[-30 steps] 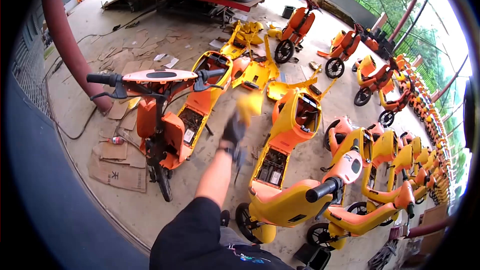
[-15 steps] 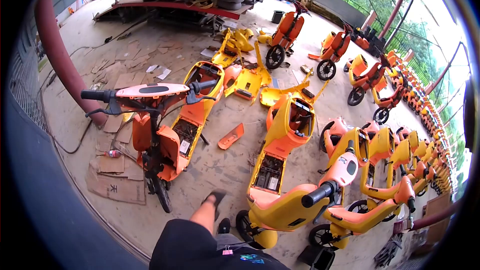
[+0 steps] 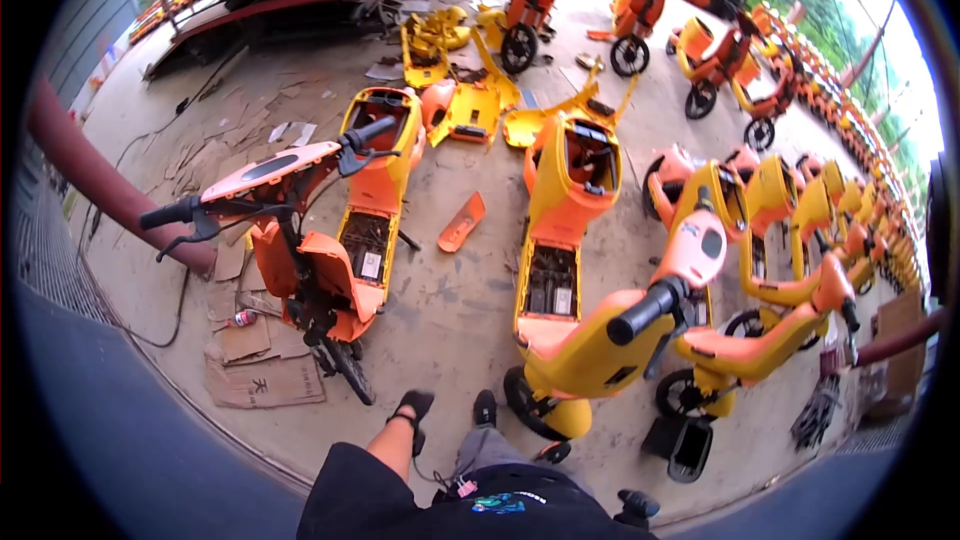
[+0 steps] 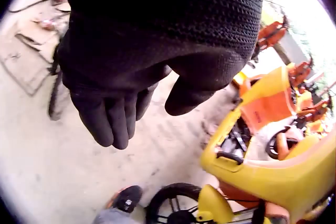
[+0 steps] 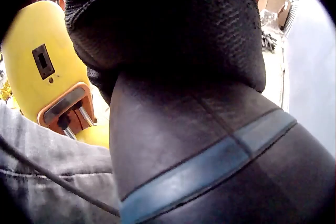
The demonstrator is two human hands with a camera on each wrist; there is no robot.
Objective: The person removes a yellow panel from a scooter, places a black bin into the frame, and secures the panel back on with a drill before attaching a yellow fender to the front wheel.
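My left hand point(image 3: 412, 410), in a black glove, hangs low over the floor near the front scooter's wheel. Seen from the left wrist, this hand point(image 4: 126, 87) holds nothing; its fingers point down, loosely bent, with the thumb apart. An orange panel point(image 3: 461, 223) lies on the floor between two partly stripped scooters, the left one point(image 3: 372, 230) and the yellow-orange one point(image 3: 553, 285). In the right wrist view, the glove's knit cuff point(image 5: 168, 35) sits above a large dark surface with a blue band point(image 5: 184, 182); the right fingers cannot be made out.
Yellow body panels point(image 3: 468, 112) lie on the floor farther off. Flattened cardboard point(image 3: 262, 380) is at the left, beside a red pole point(image 3: 110, 185). More scooters point(image 3: 765, 190) stand in rows at the right, and a black bin point(image 3: 690, 450) is near the front right.
About a second ago my left hand was stretched forward with a blurred yellow-orange piece; it is now drawn back and empty. The orange panel shows on the floor. The head view has shifted.
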